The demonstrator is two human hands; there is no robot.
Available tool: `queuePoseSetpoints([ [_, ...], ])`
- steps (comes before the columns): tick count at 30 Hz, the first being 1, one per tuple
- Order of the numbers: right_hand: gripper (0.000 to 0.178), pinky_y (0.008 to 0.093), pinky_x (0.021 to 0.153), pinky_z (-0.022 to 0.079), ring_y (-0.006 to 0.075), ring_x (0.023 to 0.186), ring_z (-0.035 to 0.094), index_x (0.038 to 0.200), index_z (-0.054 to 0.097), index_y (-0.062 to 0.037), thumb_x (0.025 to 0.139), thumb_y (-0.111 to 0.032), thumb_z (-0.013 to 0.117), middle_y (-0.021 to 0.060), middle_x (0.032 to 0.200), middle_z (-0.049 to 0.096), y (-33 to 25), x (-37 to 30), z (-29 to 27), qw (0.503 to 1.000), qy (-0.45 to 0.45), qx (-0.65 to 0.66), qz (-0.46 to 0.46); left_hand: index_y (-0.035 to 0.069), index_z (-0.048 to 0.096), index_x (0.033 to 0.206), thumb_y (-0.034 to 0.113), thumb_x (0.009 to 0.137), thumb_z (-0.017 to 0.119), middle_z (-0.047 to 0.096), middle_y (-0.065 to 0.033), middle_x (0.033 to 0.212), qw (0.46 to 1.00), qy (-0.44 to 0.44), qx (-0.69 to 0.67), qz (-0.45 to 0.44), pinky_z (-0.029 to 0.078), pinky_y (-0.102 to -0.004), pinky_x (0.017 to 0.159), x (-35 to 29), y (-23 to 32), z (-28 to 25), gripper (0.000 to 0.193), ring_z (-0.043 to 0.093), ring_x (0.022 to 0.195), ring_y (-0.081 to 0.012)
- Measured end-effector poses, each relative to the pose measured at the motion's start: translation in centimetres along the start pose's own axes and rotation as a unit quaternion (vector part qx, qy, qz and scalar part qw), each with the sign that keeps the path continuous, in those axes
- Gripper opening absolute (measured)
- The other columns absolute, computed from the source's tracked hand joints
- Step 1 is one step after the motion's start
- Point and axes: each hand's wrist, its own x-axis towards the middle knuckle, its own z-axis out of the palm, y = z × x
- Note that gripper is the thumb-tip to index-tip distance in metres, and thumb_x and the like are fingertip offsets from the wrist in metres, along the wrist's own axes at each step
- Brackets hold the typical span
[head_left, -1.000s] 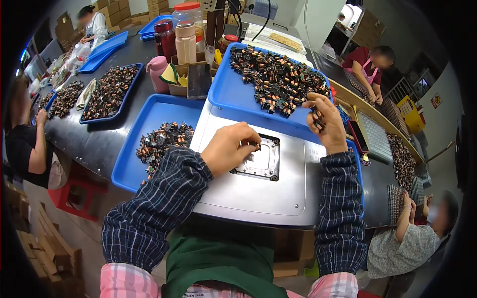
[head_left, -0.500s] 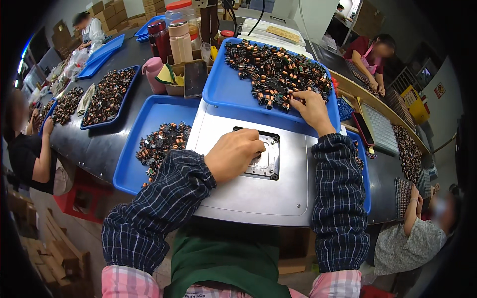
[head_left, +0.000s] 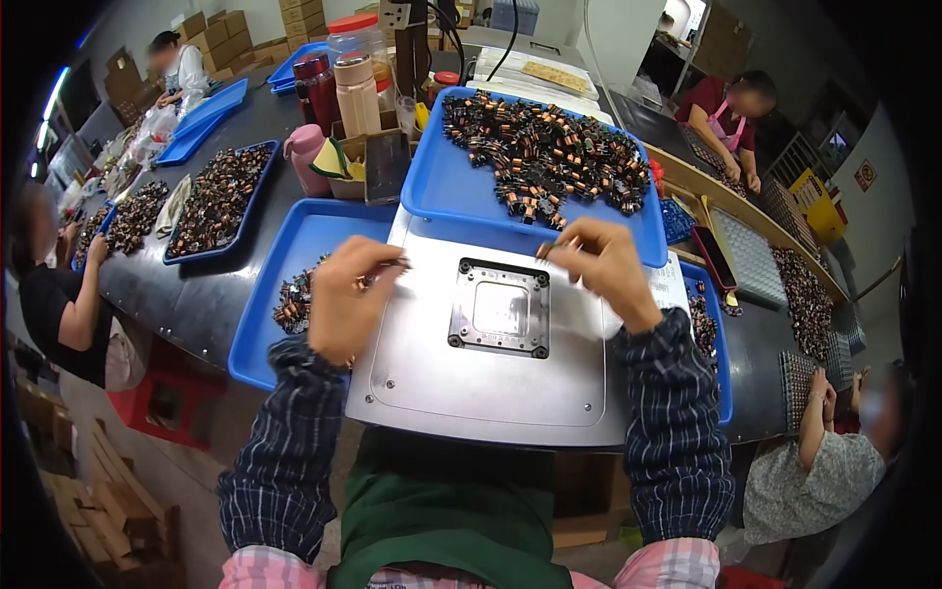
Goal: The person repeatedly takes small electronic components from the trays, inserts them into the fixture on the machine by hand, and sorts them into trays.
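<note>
My right hand (head_left: 606, 267) pinches a small copper-wound coil (head_left: 543, 251) just in front of the raised blue tray (head_left: 446, 187), which carries a heap of similar coils (head_left: 549, 157). Over the left part of the silver machine top (head_left: 422, 383) is my left hand (head_left: 349, 294), slightly blurred. Its fingers are closed, with a small dark thing at their tips that I cannot make out clearly. Between the hands lies a square black-framed fixture (head_left: 500, 307) with a bright pale plate in its middle; nothing sits on that plate.
A lower blue tray (head_left: 257, 339) with coils stands at the left, another (head_left: 724, 378) at the right. Flasks (head_left: 355, 93), a pink bottle (head_left: 307, 157) and a box of tools (head_left: 348, 177) stand behind. Other people work at both sides of the dark table (head_left: 255, 285).
My left hand has left the fixture and moved left, uncovering it. My right hand has drawn back from the heap toward me with a coil between its fingertips.
</note>
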Motion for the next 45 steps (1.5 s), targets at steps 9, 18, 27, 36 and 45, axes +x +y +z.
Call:
queuePoseSetpoints([
  [9,0.015,0.0267,0.055,0.045,0.0172,0.058,0.055,0.073,0.058,0.004,0.068,-0.007,0.066,0.0116,0.067,0.057,0.0,-1.7,3.5,0.969,-0.077,-0.2,-0.122,0.001,0.06,0.084,0.003,0.069,0.06,0.057,-0.0101,0.086,0.99,0.046,0.123,0.053,0.041,-0.0303,0.076,1.8,-2.4,-1.8,0.015,0.054,0.086,-0.0237],
  [18,0.015,0.0307,0.055,0.045,0.0254,0.057,0.056,0.069,0.055,0.0048,0.065,-0.008,0.062,0.0161,0.066,0.055,-1.0,-1.5,3.8,0.953,-0.094,-0.257,-0.132,0.008,0.061,0.095,0.02,0.073,0.062,0.053,-0.01,0.096,0.98,-0.078,0.13,0.132,0.043,-0.0325,0.074,9.6,-1.4,8.9,0.025,0.054,0.084,-0.0235],
  [27,0.016,0.0329,0.055,0.045,0.029,0.057,0.056,0.067,0.053,0.0049,0.065,-0.009,0.062,0.018,0.063,0.055,-1.8,-1.9,4.3,0.951,-0.1,-0.277,-0.095,0.006,0.059,0.08,0.021,0.072,0.063,0.05,-0.0082,0.088,0.985,-0.153,0.074,0.036,0.043,-0.0321,0.068,10.0,-1.2,8.9,0.017,0.055,0.071,-0.02],
  [36,0.016,0.0346,0.057,0.045,0.031,0.061,0.057,0.07,0.053,0.0048,0.066,-0.009,0.062,0.0189,0.065,0.056,-1.8,-2.1,4.2,0.95,-0.087,-0.288,-0.087,0.006,0.057,0.081,0.021,0.073,0.061,0.057,-0.0082,0.079,0.986,-0.149,0.068,0.039,0.043,-0.0325,0.065,9.7,-1.1,9.0,0.017,0.056,0.072,-0.0237],
  [45,0.014,0.0336,0.06,0.044,0.0282,0.065,0.056,0.081,0.059,-0.0001,0.069,-0.006,0.057,0.0154,0.076,0.058,-1.7,-2.2,4.9,0.938,-0.12,-0.298,-0.128,0.01,0.056,0.087,0.029,0.078,0.055,0.055,-0.0057,0.087,0.972,-0.174,0.12,0.104,0.04,-0.0339,0.074,9.2,-1.0,8.3,0.021,0.052,0.088,-0.0231],
])
